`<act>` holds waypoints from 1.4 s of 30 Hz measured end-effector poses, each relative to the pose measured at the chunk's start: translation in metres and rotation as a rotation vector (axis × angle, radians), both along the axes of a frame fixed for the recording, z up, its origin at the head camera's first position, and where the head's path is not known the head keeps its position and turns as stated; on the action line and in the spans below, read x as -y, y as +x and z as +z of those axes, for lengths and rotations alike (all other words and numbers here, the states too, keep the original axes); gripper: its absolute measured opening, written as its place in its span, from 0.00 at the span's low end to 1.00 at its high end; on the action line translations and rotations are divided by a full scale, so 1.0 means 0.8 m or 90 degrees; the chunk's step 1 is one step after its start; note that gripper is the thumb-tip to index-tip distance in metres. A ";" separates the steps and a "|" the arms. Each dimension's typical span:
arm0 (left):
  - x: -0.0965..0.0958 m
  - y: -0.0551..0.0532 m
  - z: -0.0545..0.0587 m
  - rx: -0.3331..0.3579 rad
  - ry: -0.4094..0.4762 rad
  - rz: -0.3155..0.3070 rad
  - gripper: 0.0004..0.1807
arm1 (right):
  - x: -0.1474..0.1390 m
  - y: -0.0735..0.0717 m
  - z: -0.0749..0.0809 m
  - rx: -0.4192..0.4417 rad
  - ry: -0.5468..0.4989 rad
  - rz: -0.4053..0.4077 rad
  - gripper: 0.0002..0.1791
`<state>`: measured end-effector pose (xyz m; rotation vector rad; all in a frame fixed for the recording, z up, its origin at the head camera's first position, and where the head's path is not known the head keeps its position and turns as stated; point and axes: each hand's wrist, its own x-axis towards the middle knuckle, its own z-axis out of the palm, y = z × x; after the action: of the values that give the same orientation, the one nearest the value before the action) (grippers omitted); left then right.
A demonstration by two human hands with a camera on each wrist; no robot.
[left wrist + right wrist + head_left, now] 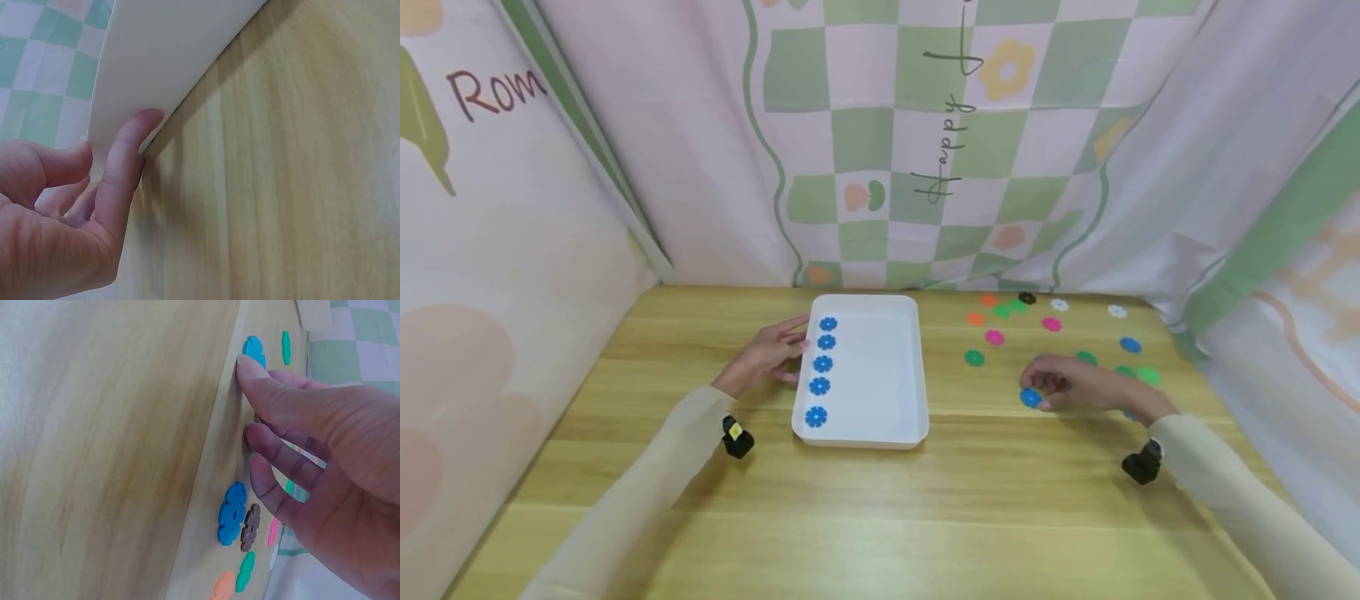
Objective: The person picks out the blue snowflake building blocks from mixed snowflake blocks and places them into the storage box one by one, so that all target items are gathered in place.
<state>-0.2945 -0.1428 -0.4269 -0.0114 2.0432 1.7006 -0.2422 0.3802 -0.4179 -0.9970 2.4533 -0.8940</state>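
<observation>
A white rectangular tray lies on the table with several blue flower-shaped plastic discs in a column along its left side. My left hand is at the tray's left edge. In the left wrist view its fingers rest against the outer wall of the tray. To the right of the tray, my right hand pinches a blue flower-shaped disc between thumb and forefinger. The right wrist view shows that blue disc at the thumb tip, partly covered, low over the table.
Loose discs in green, pink, orange, white, black and blue lie scattered around and behind the right hand. A patterned curtain hangs behind the wooden table.
</observation>
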 end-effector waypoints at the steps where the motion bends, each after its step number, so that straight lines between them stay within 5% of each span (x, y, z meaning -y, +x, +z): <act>1: 0.000 0.000 0.000 0.000 0.001 0.002 0.36 | 0.001 0.000 0.000 0.000 0.002 -0.005 0.15; 17: 0.002 0.001 0.000 0.003 0.009 0.005 0.36 | 0.024 -0.008 0.010 0.029 0.051 -0.067 0.10; 31: -0.001 -0.002 -0.002 -0.008 -0.006 0.002 0.36 | 0.041 -0.025 0.008 0.095 -0.104 -0.125 0.16; 42: 0.002 0.002 -0.001 -0.001 -0.005 0.000 0.35 | 0.106 -0.056 0.021 0.168 -0.207 -0.176 0.20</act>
<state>-0.2931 -0.1441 -0.4273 -0.0130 2.0509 1.6923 -0.2866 0.2956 -0.4008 -0.5890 2.2959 -1.4512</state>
